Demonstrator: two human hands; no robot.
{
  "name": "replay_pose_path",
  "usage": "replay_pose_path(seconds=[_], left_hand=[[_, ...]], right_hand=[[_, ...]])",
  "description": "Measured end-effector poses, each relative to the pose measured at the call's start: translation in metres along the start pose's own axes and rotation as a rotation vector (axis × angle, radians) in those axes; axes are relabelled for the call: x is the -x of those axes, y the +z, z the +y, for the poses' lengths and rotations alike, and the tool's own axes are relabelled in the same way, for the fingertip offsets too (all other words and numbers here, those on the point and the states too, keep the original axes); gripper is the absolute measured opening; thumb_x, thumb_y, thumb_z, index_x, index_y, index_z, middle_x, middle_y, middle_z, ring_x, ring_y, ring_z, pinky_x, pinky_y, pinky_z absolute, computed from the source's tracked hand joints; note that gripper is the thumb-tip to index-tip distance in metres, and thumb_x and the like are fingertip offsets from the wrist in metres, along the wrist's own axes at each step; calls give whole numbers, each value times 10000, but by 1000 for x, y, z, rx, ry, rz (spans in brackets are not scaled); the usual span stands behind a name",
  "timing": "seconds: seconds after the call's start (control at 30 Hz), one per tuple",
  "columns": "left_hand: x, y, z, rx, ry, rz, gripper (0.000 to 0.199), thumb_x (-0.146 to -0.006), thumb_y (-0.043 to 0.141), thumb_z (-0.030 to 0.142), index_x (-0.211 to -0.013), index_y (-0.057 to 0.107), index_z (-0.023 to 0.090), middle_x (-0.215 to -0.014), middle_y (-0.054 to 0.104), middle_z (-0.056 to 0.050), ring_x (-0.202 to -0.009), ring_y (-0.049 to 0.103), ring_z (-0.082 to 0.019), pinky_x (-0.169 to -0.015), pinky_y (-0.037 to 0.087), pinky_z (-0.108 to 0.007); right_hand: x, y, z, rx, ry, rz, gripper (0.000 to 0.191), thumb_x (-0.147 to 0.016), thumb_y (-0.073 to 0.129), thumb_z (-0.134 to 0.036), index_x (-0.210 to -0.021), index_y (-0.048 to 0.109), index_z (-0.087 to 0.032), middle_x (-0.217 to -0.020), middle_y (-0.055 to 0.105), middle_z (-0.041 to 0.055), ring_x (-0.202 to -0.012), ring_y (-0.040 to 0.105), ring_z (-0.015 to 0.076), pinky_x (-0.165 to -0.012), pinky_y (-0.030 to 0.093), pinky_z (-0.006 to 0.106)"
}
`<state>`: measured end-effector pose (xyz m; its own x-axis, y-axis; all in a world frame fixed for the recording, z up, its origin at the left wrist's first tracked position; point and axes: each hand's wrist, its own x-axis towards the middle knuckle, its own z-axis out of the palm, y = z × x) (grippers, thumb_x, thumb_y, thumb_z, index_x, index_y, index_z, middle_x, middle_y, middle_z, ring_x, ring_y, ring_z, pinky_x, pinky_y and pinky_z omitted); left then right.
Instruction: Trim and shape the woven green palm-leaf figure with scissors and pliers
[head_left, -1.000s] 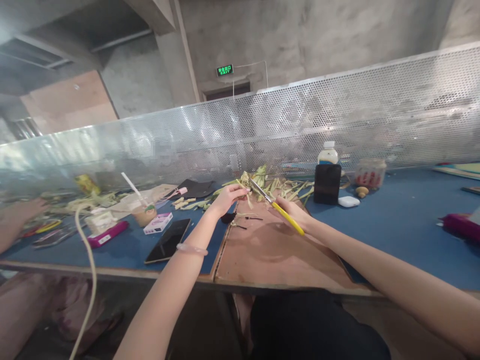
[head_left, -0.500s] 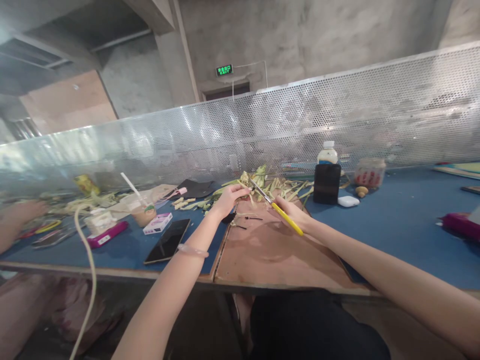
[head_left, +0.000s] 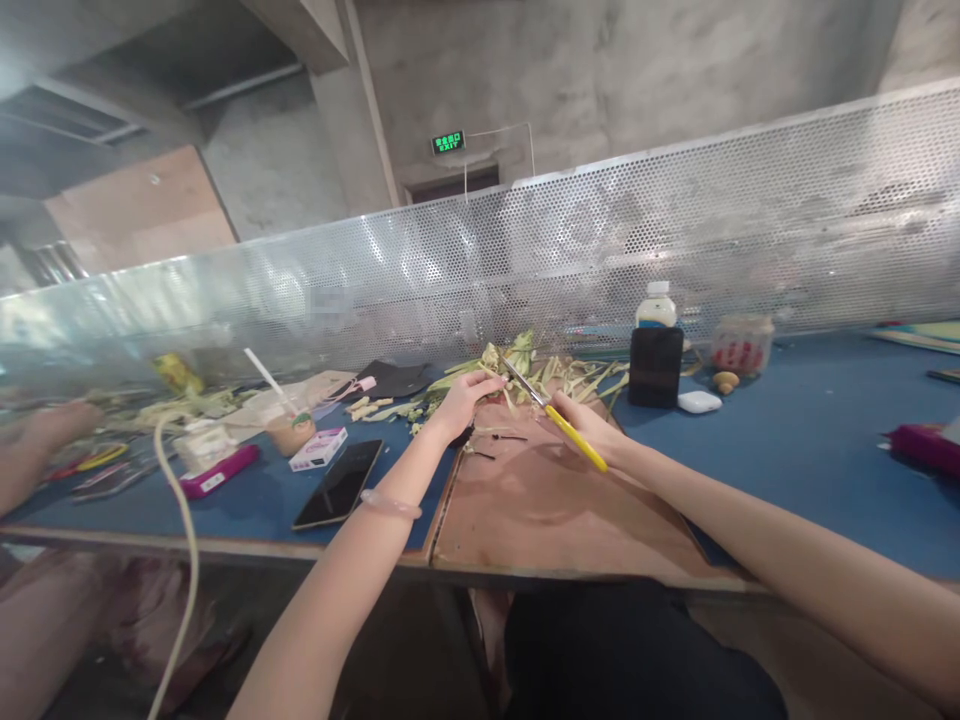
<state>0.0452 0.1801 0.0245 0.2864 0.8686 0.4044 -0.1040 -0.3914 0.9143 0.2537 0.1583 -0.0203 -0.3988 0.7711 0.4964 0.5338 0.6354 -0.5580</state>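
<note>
My right hand (head_left: pixel 589 425) is closed around a tool with a yellow handle (head_left: pixel 574 437) and a long thin metal end (head_left: pixel 523 378) that points up and left. Its exact kind is hard to tell. My left hand (head_left: pixel 466 402) is just left of the metal end, fingertips pressed together. What they pinch is too small to make out. Behind both hands lies a heap of pale green and yellowish plant pieces (head_left: pixel 559 372), with leaves and strips. Small dark bits (head_left: pixel 484 455) rest on the brown board (head_left: pixel 555 520) below my hands.
To the left are a phone (head_left: pixel 341 485), a small box (head_left: pixel 319 449), a cup with a straw (head_left: pixel 291 432) and another person's hand (head_left: pixel 64 428). A black upright object (head_left: pixel 655 367), bottle (head_left: pixel 656 305), white case (head_left: pixel 699 402) and jar (head_left: pixel 742 343) stand right. A perforated metal screen (head_left: pixel 585 240) runs behind.
My left hand has shifted slightly right, closer to the tool's metal end. My right hand and the tool stay almost in place. The view has moved a little.
</note>
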Motion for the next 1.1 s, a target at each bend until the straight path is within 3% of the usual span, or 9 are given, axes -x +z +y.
replay_pose_path(seconds=[0.53,1.1], left_hand=[[-1,-3,2,-20,-1,-22,152,-617,663,272,-681,640,135,-707,608,-6,-660,532,-112,-704,416,-278],[-2,-5,1,-8,-2,20,143,-607,670,249,-663,639,121,-683,592,-12,-639,518,-105,-654,414,-246]], right_hand=[[-2,-4,0,88,-59,-3,260,-766,426,-443,-680,339,-214,-587,453,-43,-580,419,124,-532,305,232],[-1,-7,1,87,-7,-48,307,-771,429,-493,-693,342,-209,-630,473,-32,-604,423,131,-546,314,239]])
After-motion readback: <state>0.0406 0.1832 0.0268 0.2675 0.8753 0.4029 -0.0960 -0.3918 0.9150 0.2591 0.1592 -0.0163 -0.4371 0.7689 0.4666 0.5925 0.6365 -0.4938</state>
